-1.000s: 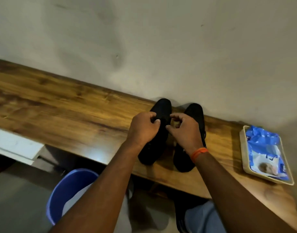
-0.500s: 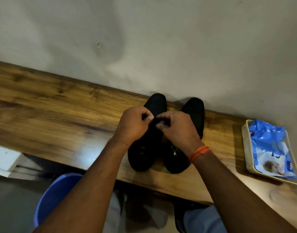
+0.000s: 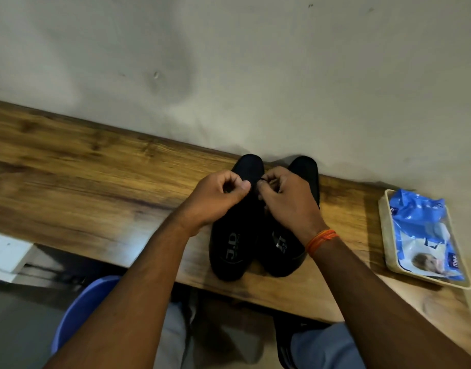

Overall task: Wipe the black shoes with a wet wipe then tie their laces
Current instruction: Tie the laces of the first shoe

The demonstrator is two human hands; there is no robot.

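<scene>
Lace pinched between left hand [image 3: 218, 198] and right hand [image 3: 285, 201] over shoes [image 3: 237, 235] at tabletop's back edge — thin, limp, best gripped near ends.

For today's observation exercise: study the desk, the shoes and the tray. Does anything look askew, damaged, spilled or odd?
Nothing is spilled or broken. The black shoes stand side by side on the wooden desk, toes to the wall. The one untidy thing is the blue wipes pack, crumpled in its tray at the right.
</scene>
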